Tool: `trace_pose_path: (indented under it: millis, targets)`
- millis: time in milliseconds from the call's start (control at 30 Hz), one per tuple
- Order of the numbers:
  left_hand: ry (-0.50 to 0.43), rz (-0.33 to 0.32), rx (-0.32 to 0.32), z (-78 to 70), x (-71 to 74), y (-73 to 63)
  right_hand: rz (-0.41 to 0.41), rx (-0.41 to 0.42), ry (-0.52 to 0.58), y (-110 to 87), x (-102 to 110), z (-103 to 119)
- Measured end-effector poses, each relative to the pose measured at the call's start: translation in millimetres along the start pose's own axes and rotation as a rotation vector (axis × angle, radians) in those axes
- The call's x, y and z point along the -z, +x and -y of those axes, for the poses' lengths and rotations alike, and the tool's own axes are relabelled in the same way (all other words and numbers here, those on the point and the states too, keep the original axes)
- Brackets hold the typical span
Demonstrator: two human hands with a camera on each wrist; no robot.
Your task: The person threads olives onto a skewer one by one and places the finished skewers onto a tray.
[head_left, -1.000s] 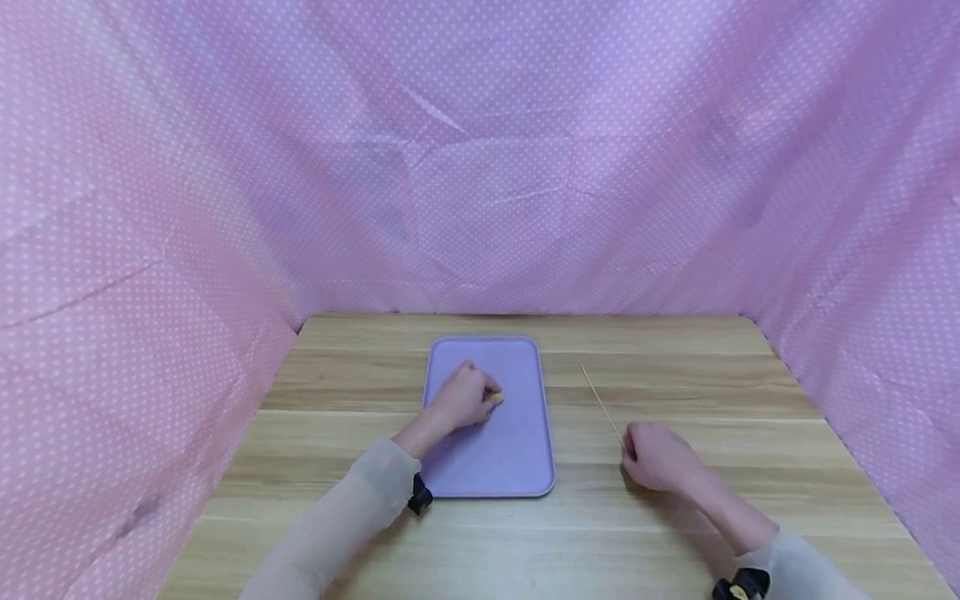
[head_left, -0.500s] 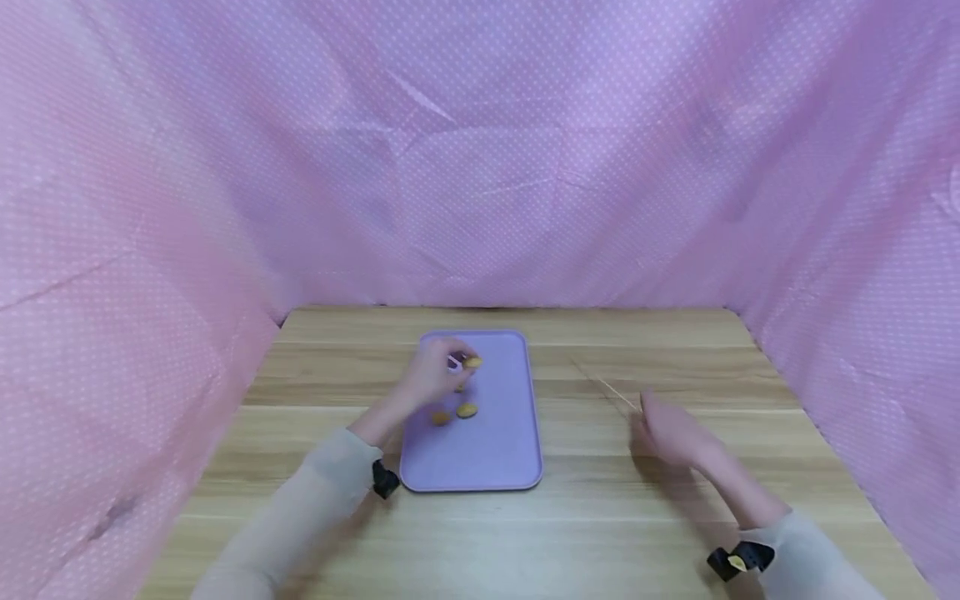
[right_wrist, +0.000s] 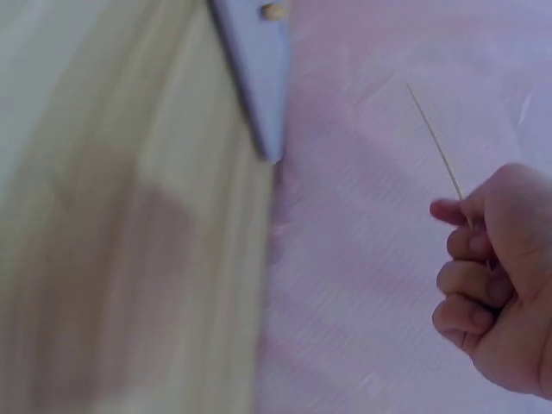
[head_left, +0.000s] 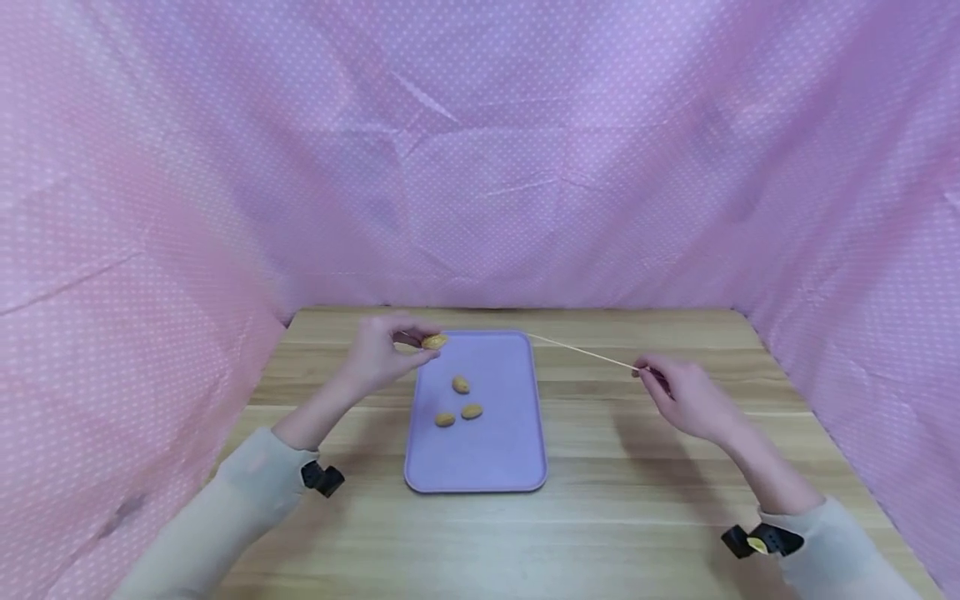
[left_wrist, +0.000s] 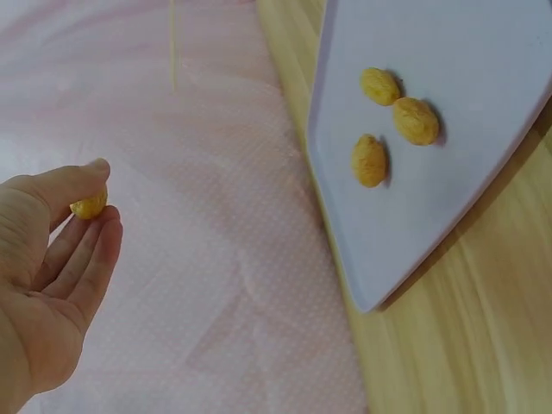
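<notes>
Workpieces: four yellow pieces that look like dried fruit, and one thin stick (head_left: 581,348).

Left hand (head_left: 378,350): grasping. Thumb and fingers pinch one piece of fruit (head_left: 434,342), raised above the far left corner of the tray (head_left: 510,454) as seen from the head.

Right hand (head_left: 690,398): grasping. Thumb and forefinger pinch the stick near one end, with the other fingers curled in. The end inside the hand is hidden. The free end slants up toward the left hand and, from the head view, lines up with the tray's far right corner. The hand is off the tray's right edge, above the bench (head_left: 600,517).

Loose stock: three pieces lie on the tray, left of its centre. The first piece (head_left: 461,384) is nearest the far edge. The second piece (head_left: 472,412) and the third piece (head_left: 445,420) lie just beside each other, closer to the near edge.

Progress, as judged: the pick-up of one piece and of the stick is complete. Stick and held fruit are well apart, and the visible length of the stick carries nothing. Three pieces are left unhandled on the tray.
</notes>
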State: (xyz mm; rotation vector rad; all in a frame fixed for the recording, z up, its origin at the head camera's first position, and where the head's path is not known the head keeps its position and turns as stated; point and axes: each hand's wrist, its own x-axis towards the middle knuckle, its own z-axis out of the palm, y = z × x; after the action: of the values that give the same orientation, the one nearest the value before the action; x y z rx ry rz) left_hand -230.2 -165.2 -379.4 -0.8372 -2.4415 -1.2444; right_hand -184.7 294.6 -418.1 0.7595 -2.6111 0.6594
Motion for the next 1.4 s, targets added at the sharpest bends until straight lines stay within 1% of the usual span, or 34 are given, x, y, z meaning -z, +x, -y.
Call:
trace_pose_path:
  millis: [133, 333, 500, 667, 800, 933, 1100, 1233, 1300, 1400]
  targets:
    - [0.005, -0.009, -0.044, -6.7, 4.2, -3.2, -0.011, 0.121, 0.051, 17.4, 7, 15]
    - [-0.046, 0.017, -0.067, -19.3, 5.1, -5.4, -0.019, 0.270, 0.111, 38.8, 11, 38]
    - [-0.054, 0.018, -0.088, -28.6, 3.9, -5.0, -0.037, 0.329, 0.120, 46.2, 11, 44]
    - [-0.056, 0.029, -0.085, -31.6, 2.4, -4.3, -0.046, 0.377, 0.121, 48.7, 9, 46]
    - [-0.110, 0.044, -0.081, -30.6, 0.0, -4.9, -0.052, 0.393, 0.117, 49.4, 7, 47]
    - [-0.149, 0.062, -0.066, -28.4, -3.2, -5.6, -0.049, 0.386, 0.099, 50.2, 7, 48]
    - [-0.120, 0.071, -0.046, -25.5, -6.1, -3.3, -0.027, 0.360, 0.078, 52.5, 6, 48]
    - [-0.119, 0.069, -0.021, -21.6, -7.4, -0.3, -0.001, 0.346, 0.065, 57.3, 5, 49]
    - [-0.119, 0.067, -0.005, -18.5, -8.5, 1.9, 0.015, 0.340, 0.070, 60.7, 4, 48]
    - [-0.113, 0.066, 0.003, -12.6, -11.2, 6.1, 0.042, 0.334, 0.091, 66.3, 2, 45]
